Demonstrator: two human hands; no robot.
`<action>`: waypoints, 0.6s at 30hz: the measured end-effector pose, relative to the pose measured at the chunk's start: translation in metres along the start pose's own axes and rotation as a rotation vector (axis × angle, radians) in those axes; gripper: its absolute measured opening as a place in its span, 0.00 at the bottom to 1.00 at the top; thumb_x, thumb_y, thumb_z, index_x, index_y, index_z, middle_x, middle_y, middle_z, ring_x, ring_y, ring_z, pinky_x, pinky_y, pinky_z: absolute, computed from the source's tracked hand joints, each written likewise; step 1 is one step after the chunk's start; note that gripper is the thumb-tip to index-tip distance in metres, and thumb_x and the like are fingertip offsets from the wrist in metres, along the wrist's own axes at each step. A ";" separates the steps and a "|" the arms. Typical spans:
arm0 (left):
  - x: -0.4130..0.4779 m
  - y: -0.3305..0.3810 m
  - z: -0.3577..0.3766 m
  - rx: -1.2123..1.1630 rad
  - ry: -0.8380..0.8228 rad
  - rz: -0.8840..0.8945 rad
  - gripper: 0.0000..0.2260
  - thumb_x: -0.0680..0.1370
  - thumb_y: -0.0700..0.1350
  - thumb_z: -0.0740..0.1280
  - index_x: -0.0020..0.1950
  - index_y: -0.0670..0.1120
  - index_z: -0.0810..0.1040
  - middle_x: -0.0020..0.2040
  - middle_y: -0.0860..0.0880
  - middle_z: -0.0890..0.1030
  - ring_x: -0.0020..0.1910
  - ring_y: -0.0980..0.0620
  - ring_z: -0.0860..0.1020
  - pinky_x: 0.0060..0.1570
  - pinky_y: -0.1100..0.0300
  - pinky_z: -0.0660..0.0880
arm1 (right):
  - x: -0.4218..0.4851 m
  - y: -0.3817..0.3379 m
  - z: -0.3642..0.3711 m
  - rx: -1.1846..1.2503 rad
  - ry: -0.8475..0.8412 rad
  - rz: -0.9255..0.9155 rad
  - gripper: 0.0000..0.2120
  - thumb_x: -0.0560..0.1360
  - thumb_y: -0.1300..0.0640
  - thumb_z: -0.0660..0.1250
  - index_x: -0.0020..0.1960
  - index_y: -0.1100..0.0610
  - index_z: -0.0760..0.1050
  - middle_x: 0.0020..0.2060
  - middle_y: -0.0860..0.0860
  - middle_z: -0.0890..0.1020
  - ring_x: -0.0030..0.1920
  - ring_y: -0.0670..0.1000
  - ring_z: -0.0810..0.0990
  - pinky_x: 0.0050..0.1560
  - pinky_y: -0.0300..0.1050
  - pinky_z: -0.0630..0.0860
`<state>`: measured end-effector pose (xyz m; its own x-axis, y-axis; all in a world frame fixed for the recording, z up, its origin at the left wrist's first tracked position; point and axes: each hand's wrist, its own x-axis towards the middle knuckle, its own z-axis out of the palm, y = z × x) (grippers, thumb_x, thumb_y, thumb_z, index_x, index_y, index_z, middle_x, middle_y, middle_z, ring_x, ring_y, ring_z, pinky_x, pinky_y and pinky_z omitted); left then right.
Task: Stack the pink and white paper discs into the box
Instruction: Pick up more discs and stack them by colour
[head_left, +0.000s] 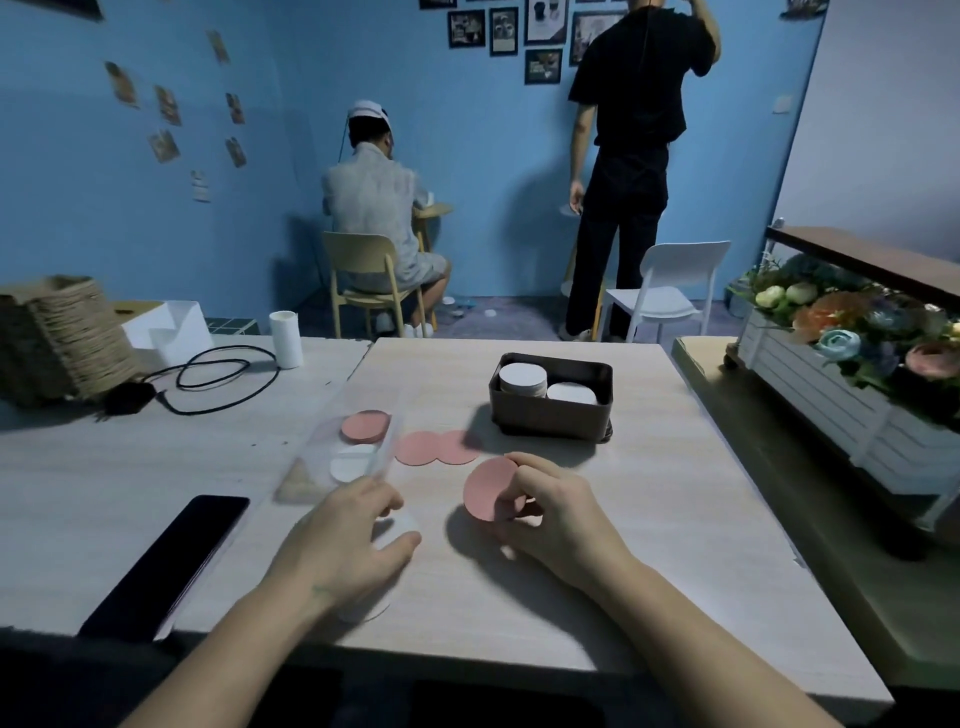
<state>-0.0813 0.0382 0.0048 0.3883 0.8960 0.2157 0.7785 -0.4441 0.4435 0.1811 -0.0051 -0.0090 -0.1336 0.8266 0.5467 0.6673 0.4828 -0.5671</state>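
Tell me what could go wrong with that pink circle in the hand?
1. The right hand pinches the pink disc only at its edge, so it might bend or slip on the way to the box.
2. The white stacks inside stand at uneven heights, so the disc may land crooked.
3. Two loose pink discs lie nearby; a careless hand could brush them away.

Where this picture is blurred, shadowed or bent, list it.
Head view: dim overall. The clear bag is smeared by motion blur, as are the left hand's fingers. The right hand and its pink disc cast a soft shadow on the table. The wide lens bends lines near the edges.
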 end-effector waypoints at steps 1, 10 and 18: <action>-0.003 -0.003 0.001 -0.011 -0.008 -0.021 0.17 0.70 0.62 0.70 0.54 0.55 0.78 0.52 0.63 0.76 0.49 0.69 0.79 0.52 0.56 0.80 | 0.001 -0.004 0.005 0.006 -0.006 -0.009 0.12 0.66 0.65 0.78 0.39 0.57 0.75 0.52 0.50 0.80 0.41 0.45 0.78 0.40 0.38 0.79; -0.043 -0.018 -0.016 0.140 -0.149 -0.077 0.40 0.58 0.72 0.69 0.67 0.57 0.70 0.58 0.60 0.74 0.63 0.59 0.73 0.63 0.53 0.74 | -0.001 -0.027 0.031 0.018 -0.039 -0.012 0.12 0.65 0.64 0.79 0.39 0.56 0.75 0.45 0.47 0.78 0.41 0.45 0.78 0.40 0.44 0.80; -0.044 -0.018 -0.022 -0.018 -0.069 -0.036 0.38 0.61 0.64 0.74 0.69 0.56 0.69 0.53 0.60 0.74 0.48 0.60 0.76 0.50 0.63 0.74 | -0.005 -0.030 0.029 0.014 -0.037 0.022 0.13 0.67 0.61 0.79 0.38 0.55 0.74 0.45 0.46 0.79 0.42 0.46 0.78 0.40 0.43 0.79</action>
<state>-0.1234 0.0067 0.0059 0.3933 0.9089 0.1389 0.7842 -0.4105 0.4654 0.1410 -0.0155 -0.0129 -0.1463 0.8472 0.5108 0.6598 0.4683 -0.5877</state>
